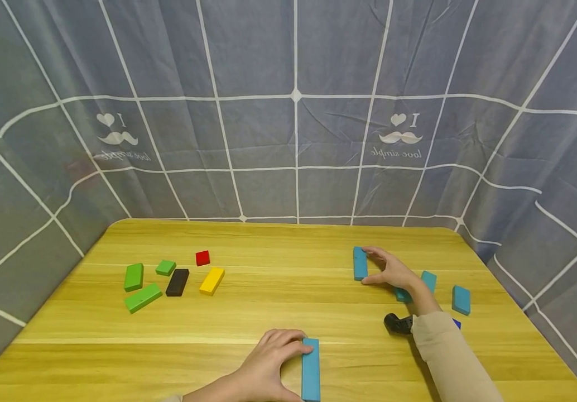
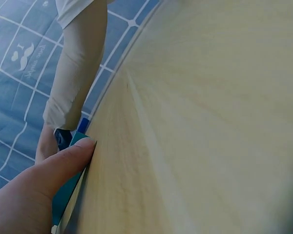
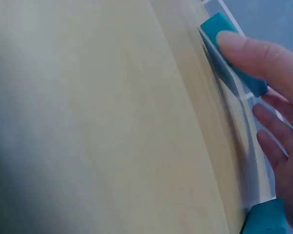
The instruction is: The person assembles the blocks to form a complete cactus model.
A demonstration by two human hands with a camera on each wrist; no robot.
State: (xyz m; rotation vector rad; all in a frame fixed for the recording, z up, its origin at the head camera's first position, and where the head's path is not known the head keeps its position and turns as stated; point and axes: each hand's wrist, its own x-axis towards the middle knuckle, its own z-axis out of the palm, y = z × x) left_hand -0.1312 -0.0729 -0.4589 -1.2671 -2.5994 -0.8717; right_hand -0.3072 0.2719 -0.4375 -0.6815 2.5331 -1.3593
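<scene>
Near the table's front edge, my left hand (image 1: pixel 270 363) holds a long light-blue block (image 1: pixel 311 371), thumb toward its near end and fingers at its far end. In the left wrist view the thumb (image 2: pixel 63 163) presses on that block (image 2: pixel 63 200). Farther back on the right, my right hand (image 1: pixel 394 272) grips a second light-blue block (image 1: pixel 360 263) at its right side, fingers by the far end and thumb by the near end. The right wrist view shows the thumb (image 3: pixel 259 53) lying against this block (image 3: pixel 217 27), its other fingers partly hidden.
Under and beside the right forearm lie more blue blocks (image 1: pixel 461 300), partly covered by it. A black device (image 1: pixel 398 324) sits at the right wrist. On the left are green blocks (image 1: pixel 143 297), a black block (image 1: pixel 177 282), a yellow one (image 1: pixel 212 281) and a red one (image 1: pixel 202 258). A grey curtain (image 1: pixel 268 128) encloses the table.
</scene>
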